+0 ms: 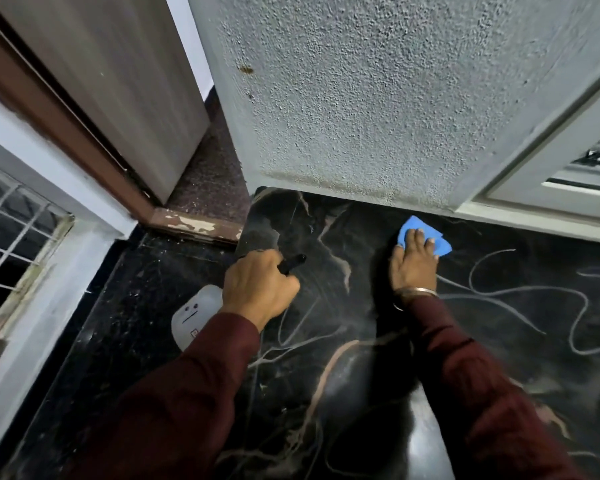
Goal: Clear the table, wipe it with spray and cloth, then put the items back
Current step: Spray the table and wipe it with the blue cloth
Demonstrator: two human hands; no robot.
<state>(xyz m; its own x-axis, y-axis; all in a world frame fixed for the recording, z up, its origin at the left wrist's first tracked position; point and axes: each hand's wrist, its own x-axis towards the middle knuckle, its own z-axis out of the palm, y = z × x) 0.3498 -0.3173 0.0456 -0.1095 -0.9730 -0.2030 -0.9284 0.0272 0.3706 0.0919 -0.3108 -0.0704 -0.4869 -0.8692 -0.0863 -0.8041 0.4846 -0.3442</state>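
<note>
**A:** What's nearest you?

**B:** Your two maroon sleeves [465,393], reaching out over the table [343,393]. Its top is black, glossy, veined with pale and tan streaks, and it catches a soft glare close to you.

**A:** And your left hand?

**B:** Your left hand [257,289] is curled tight round the black head of the spray bottle [196,317]. The nozzle pokes out past your knuckles, towards the wall. The bottle's pale body hangs below your wrist, off the table's left edge, above the dark speckled floor [125,306].

**A:** The right?

**B:** Your right hand [413,265] lies flat, fingers straight, pressing the blue cloth [426,233] onto the table's far side, just short of the wall. A thin bangle [414,292] circles that wrist.

**A:** Beyond the table?

**B:** A rough grey plastered wall [378,98] meets the table's far edge. Right of it, a pale window frame [551,174]. Left of the table, a brown doorframe [84,140] with chipped paint at its foot, an open door [118,81], and farther left a window with a white grille [14,230].
</note>
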